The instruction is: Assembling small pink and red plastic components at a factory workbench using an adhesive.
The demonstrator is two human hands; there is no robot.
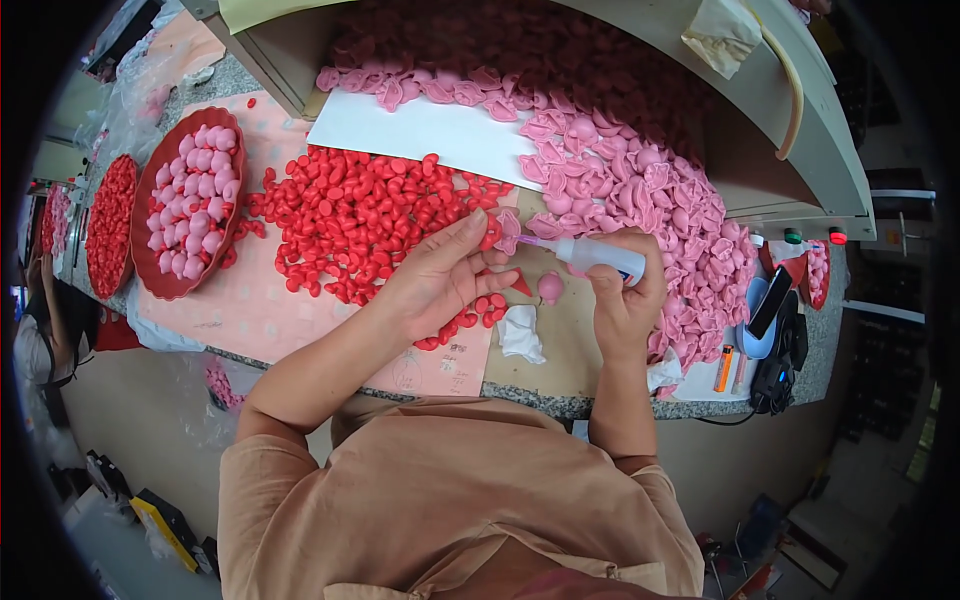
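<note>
Between the thumb and fingers of my left hand is a small red piece with a pink shell-shaped piece beside it. My right hand grips a translucent squeeze bottle, its thin nozzle pointing left and reaching the pink piece. Whether the nozzle touches it I cannot tell. Just below lie a round pink piece and a crumpled white tissue. A big spread of glossy red pieces lies left of my hands. Pink shell-shaped pieces are heaped to the right and behind.
At the left stands a red scalloped tray of pink-and-red pieces, with another tray of red pieces beyond it. A cabinet overhangs the pink heap. A phone, an orange tube and black cables lie at the right.
</note>
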